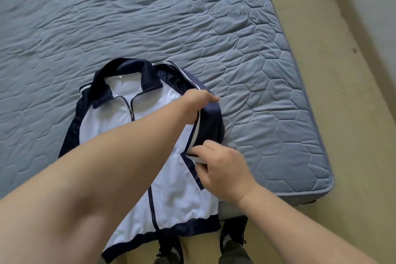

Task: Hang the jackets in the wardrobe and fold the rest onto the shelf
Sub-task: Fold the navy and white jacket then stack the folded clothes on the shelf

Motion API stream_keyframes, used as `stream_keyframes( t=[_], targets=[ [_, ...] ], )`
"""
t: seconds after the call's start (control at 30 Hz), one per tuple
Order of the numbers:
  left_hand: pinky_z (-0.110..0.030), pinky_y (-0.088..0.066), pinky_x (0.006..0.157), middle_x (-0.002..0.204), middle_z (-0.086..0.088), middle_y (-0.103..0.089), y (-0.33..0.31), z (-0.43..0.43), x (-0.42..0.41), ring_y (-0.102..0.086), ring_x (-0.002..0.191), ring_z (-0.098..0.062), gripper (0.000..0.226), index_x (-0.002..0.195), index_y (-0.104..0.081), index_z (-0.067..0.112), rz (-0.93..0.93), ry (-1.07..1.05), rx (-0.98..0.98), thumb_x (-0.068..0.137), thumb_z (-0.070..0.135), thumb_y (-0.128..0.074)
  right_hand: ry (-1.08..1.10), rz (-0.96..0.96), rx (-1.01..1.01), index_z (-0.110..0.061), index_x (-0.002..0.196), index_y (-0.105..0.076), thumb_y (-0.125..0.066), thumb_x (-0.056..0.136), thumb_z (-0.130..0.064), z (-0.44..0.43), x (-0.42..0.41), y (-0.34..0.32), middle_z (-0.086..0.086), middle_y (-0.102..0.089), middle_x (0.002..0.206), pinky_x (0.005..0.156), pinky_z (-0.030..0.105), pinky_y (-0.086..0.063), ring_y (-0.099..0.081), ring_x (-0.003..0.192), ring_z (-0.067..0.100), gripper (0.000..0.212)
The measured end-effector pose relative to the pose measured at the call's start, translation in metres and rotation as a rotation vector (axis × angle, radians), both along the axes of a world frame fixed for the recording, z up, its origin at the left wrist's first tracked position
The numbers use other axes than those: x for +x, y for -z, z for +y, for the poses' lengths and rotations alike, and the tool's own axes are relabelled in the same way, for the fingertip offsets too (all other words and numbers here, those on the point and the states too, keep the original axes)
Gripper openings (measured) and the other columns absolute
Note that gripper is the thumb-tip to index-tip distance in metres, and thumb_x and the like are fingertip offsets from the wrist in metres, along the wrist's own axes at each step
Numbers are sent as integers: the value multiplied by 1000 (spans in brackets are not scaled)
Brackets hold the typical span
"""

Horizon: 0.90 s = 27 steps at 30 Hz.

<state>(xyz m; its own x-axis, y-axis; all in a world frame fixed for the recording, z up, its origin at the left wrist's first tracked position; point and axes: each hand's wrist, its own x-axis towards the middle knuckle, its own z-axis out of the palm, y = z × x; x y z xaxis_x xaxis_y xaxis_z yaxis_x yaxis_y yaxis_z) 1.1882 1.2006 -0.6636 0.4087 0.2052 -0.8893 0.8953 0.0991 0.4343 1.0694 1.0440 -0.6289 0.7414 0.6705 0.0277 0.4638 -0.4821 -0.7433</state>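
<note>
Blue quilted mattress (150, 17) stitched in hexagons fills most of the view, with a tan floor (342, 113) along its right side and a pale wall (381, 6) beyond that. Near the mattress's front edge lies a white and navy jacket (182, 199), front up and zipped, its dark collar (126, 73) pointing away from the person and its navy hem (192, 227) hanging past the edge of the bed. The left arm reaches across the jacket's chest, and the left hand (196, 103) grips the navy sleeve (212, 122) high up by the shoulder, fingers curled over the fabric with one fingertip poking out towards the mattress. Lower down the same sleeve, the right hand (225, 169) holds the striped edge where the sleeve is doubled back onto the white front, its fingers bent and drawn together, pinching the cloth. The sleeve runs between the two hands along the jacket's right-hand side as seen from the head camera. The other sleeve lies flat against the mattress at the far side. Below the hem, a pair of dark shoes (233, 240) stands on the floor.
</note>
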Motion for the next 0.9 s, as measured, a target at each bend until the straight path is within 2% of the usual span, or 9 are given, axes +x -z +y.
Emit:
stream_keyframes(
  t=[0.07,0.13,0.27,0.37,0.5,0.57,0.67,0.8,0.9],
  targets=[
    [-45,-56,92,114,-14,-68,4,8,0,-68,99,-30,41,121,-58,0,-32,-33,100,86,11,-76,-66,230,-127,-28,128,-59,-54,96,-26,7,-11,6,-9,-64,111,75,34,-53,-64,96,20,33],
    [-47,-56,95,105,-13,-71,7,23,-6,-70,97,-29,32,123,-62,5,-51,-159,96,92,11,-70,-142,379,-262,-33,147,-38,-52,98,-24,15,-21,14,-7,-56,131,88,41,-52,-60,112,24,53],
    [-46,-55,99,118,-11,-69,20,58,-38,-68,106,-29,33,127,-61,11,-36,-265,145,99,27,-63,-379,467,-417,-33,159,-4,-50,89,-5,37,-44,20,-3,-45,110,75,41,-50,-54,93,27,89],
    [-39,-56,91,112,-8,-68,37,86,-79,-67,101,-28,33,126,-64,12,2,-202,296,99,32,-62,-473,597,-445,-32,158,-8,-51,84,-1,60,-65,29,1,-45,110,82,44,-52,-54,97,29,91],
    [-29,-48,70,86,-1,-64,52,107,-146,-60,78,-19,23,109,-69,12,110,-17,352,94,30,-69,-539,892,-470,-17,146,-33,-59,83,-13,83,-85,50,5,-58,110,85,42,-56,-58,99,28,68],
    [-32,-51,73,87,-1,-64,57,109,-179,-60,78,-18,18,98,-67,14,176,59,287,90,29,-74,-456,952,-521,-14,147,-40,-56,84,-15,87,-90,64,5,-64,122,93,40,-54,-59,112,25,65],
    [-19,-49,56,87,3,-66,65,102,-221,-63,75,-15,18,93,-65,17,198,83,246,84,24,-80,-207,820,-601,-23,151,-39,-50,88,-14,87,-85,85,2,-54,138,98,37,-49,-55,120,22,65],
    [-39,-57,91,103,-5,-72,79,91,-262,-69,98,-25,37,108,-67,13,229,156,190,77,19,-85,82,729,-644,-30,150,-27,-46,90,-14,85,-70,105,4,-41,136,82,39,-49,-56,100,23,66],
    [-40,-57,92,104,-12,-73,86,93,-283,-69,102,-31,29,103,-71,9,250,222,262,79,20,-81,225,659,-634,-31,150,-23,-49,89,-15,94,-58,115,4,-37,136,71,34,-41,-49,86,19,69]
  ],
)
